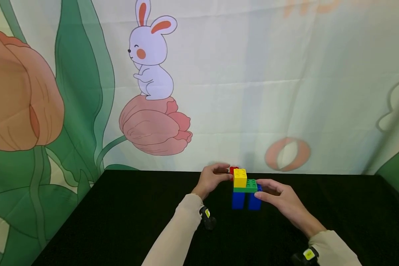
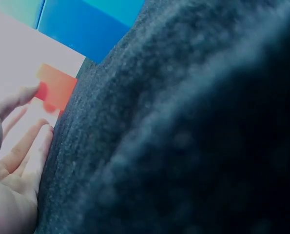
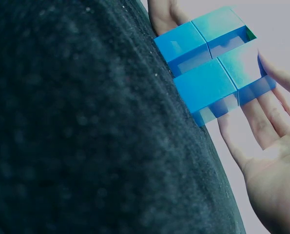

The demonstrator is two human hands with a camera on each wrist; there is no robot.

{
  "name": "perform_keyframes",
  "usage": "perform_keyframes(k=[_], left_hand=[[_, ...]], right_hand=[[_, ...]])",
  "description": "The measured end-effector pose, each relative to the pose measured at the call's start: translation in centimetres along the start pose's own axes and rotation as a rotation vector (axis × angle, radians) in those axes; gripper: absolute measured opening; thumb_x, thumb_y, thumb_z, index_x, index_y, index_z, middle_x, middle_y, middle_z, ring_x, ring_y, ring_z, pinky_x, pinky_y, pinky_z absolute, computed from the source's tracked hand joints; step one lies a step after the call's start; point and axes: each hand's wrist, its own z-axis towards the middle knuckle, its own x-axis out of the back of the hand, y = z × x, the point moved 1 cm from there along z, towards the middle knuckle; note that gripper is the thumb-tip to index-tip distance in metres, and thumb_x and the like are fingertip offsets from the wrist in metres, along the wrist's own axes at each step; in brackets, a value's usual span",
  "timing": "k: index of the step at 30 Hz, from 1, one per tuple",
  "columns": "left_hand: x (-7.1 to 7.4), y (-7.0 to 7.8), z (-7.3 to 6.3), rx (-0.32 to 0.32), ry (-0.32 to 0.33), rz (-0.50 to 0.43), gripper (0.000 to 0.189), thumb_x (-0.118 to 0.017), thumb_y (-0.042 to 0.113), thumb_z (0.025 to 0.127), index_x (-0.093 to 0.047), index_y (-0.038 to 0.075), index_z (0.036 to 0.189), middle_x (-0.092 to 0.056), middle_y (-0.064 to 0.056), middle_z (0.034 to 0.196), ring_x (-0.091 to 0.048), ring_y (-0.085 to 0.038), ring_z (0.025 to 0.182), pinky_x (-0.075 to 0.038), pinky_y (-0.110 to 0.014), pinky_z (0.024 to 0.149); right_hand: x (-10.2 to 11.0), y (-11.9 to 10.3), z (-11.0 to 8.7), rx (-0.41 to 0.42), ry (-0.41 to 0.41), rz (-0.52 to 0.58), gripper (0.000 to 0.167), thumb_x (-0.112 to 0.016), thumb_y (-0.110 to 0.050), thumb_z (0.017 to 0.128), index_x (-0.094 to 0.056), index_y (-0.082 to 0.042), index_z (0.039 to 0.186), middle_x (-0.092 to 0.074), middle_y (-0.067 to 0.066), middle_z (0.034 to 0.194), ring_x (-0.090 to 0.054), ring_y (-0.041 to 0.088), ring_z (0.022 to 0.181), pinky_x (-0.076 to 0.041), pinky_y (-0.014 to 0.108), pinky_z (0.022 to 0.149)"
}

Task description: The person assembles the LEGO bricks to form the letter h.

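A small toy-brick structure stands on the black table. Stacked blue bricks (image 1: 238, 200) form two pillars under a green brick (image 1: 251, 185), and a yellow brick (image 1: 240, 178) sits on the green one's left end. My left hand (image 1: 210, 180) pinches a red brick (image 2: 58, 87) between thumb and fingers, behind and left of the structure; the yellow brick partly hides it in the head view. At the structure's right side, my right hand (image 1: 286, 199) holds the upper blue brick (image 3: 242, 68), thumb on the near face and the other fingers behind.
The black cloth-covered table (image 1: 146, 207) reaches back to a hanging printed curtain (image 1: 219, 92), close behind the structure. Dark wrist cameras (image 1: 208, 220) are strapped on both sleeves.
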Motion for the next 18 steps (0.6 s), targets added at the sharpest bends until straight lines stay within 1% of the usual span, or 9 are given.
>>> perform_keyframes(k=[4, 8, 12, 18], left_hand=[[-0.07, -0.01, 0.07, -0.006, -0.009, -0.014, 0.037, -0.081, 0.017, 0.096, -0.073, 0.011, 0.132, -0.072, -0.007, 0.128, -0.068, -0.024, 0.115, -0.056, -0.044, 0.104], [-0.21, -0.04, 0.1, -0.017, 0.006, -0.011, 0.035, -0.082, 0.016, 0.095, -0.075, 0.01, 0.129, -0.073, -0.006, 0.125, -0.068, -0.023, 0.113, -0.057, -0.042, 0.102], [-0.3, -0.1, 0.08, -0.02, 0.016, -0.003, 0.033, -0.082, 0.017, 0.096, -0.075, 0.01, 0.127, -0.073, -0.004, 0.122, -0.068, -0.021, 0.109, -0.058, -0.039, 0.1], [-0.19, -0.35, 0.11, -0.015, 0.016, -0.023, 0.033, -0.082, 0.019, 0.095, -0.074, 0.009, 0.126, -0.073, -0.002, 0.12, -0.068, -0.02, 0.107, -0.058, -0.038, 0.099]], right_hand=[[0.02, 0.09, 0.01, 0.015, 0.001, -0.005, 0.066, -0.077, -0.042, 0.098, -0.056, -0.009, 0.15, -0.062, 0.016, 0.143, -0.061, 0.032, 0.127, -0.05, 0.054, 0.108], [-0.01, 0.16, -0.02, 0.032, -0.001, -0.002, 0.065, -0.076, -0.04, 0.099, -0.055, -0.007, 0.151, -0.062, 0.017, 0.143, -0.061, 0.032, 0.126, -0.051, 0.054, 0.107], [0.02, 0.14, -0.03, 0.026, -0.003, 0.005, 0.064, -0.076, -0.04, 0.099, -0.056, -0.008, 0.15, -0.063, 0.016, 0.143, -0.061, 0.031, 0.125, -0.051, 0.052, 0.107], [0.05, 0.19, 0.05, 0.02, -0.005, -0.006, 0.065, -0.076, -0.042, 0.098, -0.055, -0.008, 0.15, -0.062, 0.017, 0.143, -0.061, 0.032, 0.126, -0.051, 0.053, 0.107]])
